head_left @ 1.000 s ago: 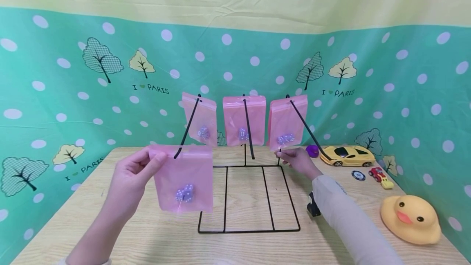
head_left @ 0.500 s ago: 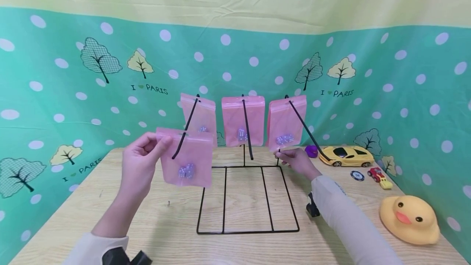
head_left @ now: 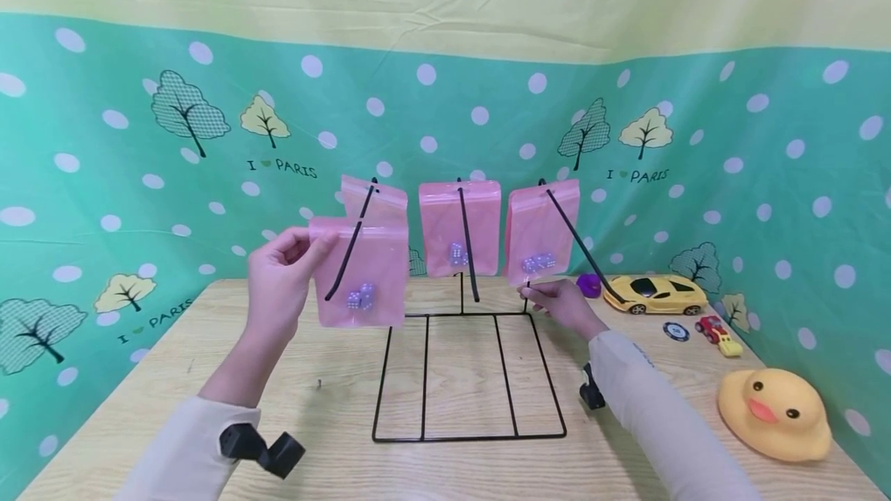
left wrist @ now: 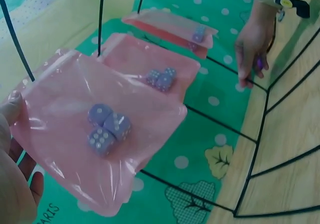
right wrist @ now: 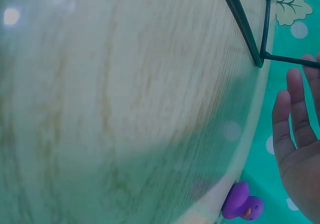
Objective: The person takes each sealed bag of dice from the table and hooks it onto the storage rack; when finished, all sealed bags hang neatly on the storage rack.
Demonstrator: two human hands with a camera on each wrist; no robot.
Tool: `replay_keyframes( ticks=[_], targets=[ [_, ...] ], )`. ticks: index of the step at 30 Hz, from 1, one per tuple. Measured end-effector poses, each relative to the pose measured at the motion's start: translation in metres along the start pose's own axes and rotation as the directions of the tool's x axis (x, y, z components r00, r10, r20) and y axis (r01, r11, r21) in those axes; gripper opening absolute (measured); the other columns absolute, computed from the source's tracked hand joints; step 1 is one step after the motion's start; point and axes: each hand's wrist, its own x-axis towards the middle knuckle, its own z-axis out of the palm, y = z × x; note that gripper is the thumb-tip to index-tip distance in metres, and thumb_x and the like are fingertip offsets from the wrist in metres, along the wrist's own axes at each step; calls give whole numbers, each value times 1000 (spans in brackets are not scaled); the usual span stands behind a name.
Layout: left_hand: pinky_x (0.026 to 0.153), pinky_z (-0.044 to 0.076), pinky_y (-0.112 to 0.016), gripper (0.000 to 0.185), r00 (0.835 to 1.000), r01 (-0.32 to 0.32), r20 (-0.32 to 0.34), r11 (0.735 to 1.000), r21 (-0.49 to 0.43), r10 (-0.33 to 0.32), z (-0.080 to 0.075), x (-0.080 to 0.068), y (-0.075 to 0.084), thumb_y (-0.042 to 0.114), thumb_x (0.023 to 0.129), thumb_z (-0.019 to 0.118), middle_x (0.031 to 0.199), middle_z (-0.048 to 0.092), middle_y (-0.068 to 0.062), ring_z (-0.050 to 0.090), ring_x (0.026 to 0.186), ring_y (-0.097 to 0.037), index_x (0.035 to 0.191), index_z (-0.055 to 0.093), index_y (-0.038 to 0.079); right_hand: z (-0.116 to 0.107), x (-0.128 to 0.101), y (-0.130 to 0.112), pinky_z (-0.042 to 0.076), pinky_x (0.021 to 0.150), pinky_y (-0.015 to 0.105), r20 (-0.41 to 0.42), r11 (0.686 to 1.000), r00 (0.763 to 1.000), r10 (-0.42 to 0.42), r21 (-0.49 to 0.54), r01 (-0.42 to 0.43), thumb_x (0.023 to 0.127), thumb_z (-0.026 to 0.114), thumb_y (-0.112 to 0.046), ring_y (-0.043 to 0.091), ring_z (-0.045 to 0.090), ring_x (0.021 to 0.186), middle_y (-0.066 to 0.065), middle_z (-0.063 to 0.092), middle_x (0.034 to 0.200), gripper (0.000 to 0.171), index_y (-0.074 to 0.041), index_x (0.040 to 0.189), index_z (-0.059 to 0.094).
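My left hand (head_left: 278, 277) pinches the upper left corner of a pink zip bag (head_left: 379, 253) holding several pale purple dice (head_left: 360, 298). The left prong (head_left: 341, 273) of a black wire rack (head_left: 426, 377) passes through this bag's top hole. Behind it, another pink bag (head_left: 383, 203) hangs on that prong, partly covered. One pink bag (head_left: 442, 223) hangs on the middle prong, and pink bagging (head_left: 543, 226) with dice hangs on the right prong. My right hand (head_left: 560, 304) pinches the rack's right upright; the right wrist view shows its other fingers (right wrist: 297, 104) extended.
Along the table's right side are a purple duck (head_left: 588, 285), a yellow toy car (head_left: 654, 296), a round chip (head_left: 676, 332), a small red and yellow toy vehicle (head_left: 717, 335) and a large yellow duck (head_left: 776, 416). A polka-dot cloth (head_left: 278, 199) hangs behind the table.
My left hand has raised the pink zip bag and moved it back along the left prong, toward the bag hanging behind. The right hand stays at the rack's upright.
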Motion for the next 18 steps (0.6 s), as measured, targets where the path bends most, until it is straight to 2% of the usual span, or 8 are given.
replay_keyframes(
  ticks=[9, 18],
  targets=[
    [68, 51, -16, 10, 998, -56, -3, 994, 92, 57, 6, 15, -7, 16, 91, 79, 77, 71, 10, 63, 73, -7, 90, 72, 8, 0, 1, 2, 58, 78, 39, -5, 1000, 1000, -1, 3, 1, 103, 63, -29, 29, 70, 93, 17, 72, 116, 36, 0, 122, 72],
    [67, 52, -17, 21, 1000, -25, 5, 990, 137, 25, 11, 30, -6, 27, 91, 80, 79, 71, 11, 64, 74, -7, 96, 73, 8, 0, 3, 4, 58, 79, 39, -3, 1000, 1000, 5, 7, -5, 103, 64, -30, 26, 69, 93, 17, 70, 118, 36, 0, 122, 72]
  ],
)
